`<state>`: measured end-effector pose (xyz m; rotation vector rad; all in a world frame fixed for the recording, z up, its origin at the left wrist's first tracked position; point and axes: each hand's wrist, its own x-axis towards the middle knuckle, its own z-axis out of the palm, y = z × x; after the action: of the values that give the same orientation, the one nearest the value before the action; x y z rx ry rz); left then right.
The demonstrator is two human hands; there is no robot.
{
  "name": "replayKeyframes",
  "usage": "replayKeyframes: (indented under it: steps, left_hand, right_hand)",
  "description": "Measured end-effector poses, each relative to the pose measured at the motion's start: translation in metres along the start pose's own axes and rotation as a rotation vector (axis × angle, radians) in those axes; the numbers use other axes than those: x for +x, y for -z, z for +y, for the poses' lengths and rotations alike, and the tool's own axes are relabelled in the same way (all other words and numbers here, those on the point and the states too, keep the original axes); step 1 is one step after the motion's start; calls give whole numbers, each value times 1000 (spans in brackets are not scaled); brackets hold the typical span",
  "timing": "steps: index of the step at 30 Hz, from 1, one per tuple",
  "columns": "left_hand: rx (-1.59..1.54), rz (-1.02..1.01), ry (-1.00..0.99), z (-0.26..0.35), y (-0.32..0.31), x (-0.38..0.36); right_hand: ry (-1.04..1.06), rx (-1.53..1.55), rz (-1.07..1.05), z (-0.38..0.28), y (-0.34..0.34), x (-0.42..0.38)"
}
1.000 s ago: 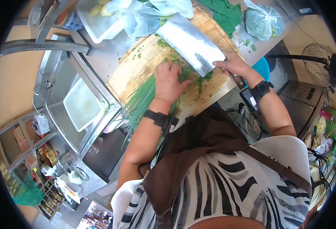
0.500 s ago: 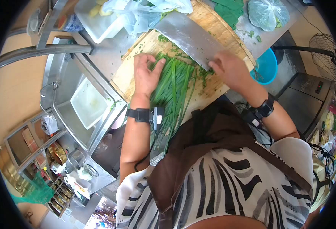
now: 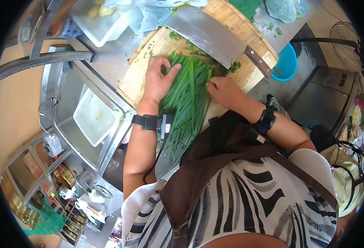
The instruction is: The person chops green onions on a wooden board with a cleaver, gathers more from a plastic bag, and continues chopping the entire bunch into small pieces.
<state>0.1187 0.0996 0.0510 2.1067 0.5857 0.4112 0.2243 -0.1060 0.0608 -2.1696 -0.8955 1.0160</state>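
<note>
A bundle of long green stalks [image 3: 188,89] lies on the wooden cutting board [image 3: 136,82], its far ends cut off and its near ends hanging over the front edge. My left hand [image 3: 159,78] rests on the bundle's left side, thumb and index finger apart, with nothing gripped between them. At the right side my right hand [image 3: 223,91] has its fingers pinched on a stalk at the bundle's edge. Beyond the bundle a cleaver [image 3: 209,35] lies flat on the board, its wooden handle towards the right. Chopped green bits [image 3: 235,67] are scattered around the blade.
On the left is a metal sink [image 3: 64,120] with a white tray [image 3: 93,118] in it. A white container [image 3: 107,35] and plastic bags [image 3: 148,14] stand at the back. A blue bucket [image 3: 287,66] is beyond the board's right end. A bagged item [image 3: 285,9] lies back right.
My right hand has moved from beside the cleaver down and left to the bundle's right edge. The cleaver's handle now shows uncovered. The view has shifted slightly.
</note>
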Motion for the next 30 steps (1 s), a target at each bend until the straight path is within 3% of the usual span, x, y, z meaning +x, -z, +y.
replayKeyframes:
  steps: [1, 2, 9, 17, 28, 30]
  left_hand:
    - [56, 39, -126, -1, 0, 1]
    - [51, 34, -133, -2, 0, 1]
    - [-7, 16, 30, -3, 2, 7]
    - [-219, -152, -41, -4, -17, -12]
    - [-241, -112, -11, 17, -38, -29]
    - [-208, -99, -28, 19, -42, -31]
  right_hand:
    - [-6, 0, 8, 0, -1, -3]
    - [-19, -2, 21, 0, -2, -5]
    - [-140, 187, 287, 1, -7, -25]
    - [-122, 268, 267, -23, -28, 4]
    - [-97, 282, 247, -15, -33, 14]
    - [-183, 459, 181, -15, -30, 12]
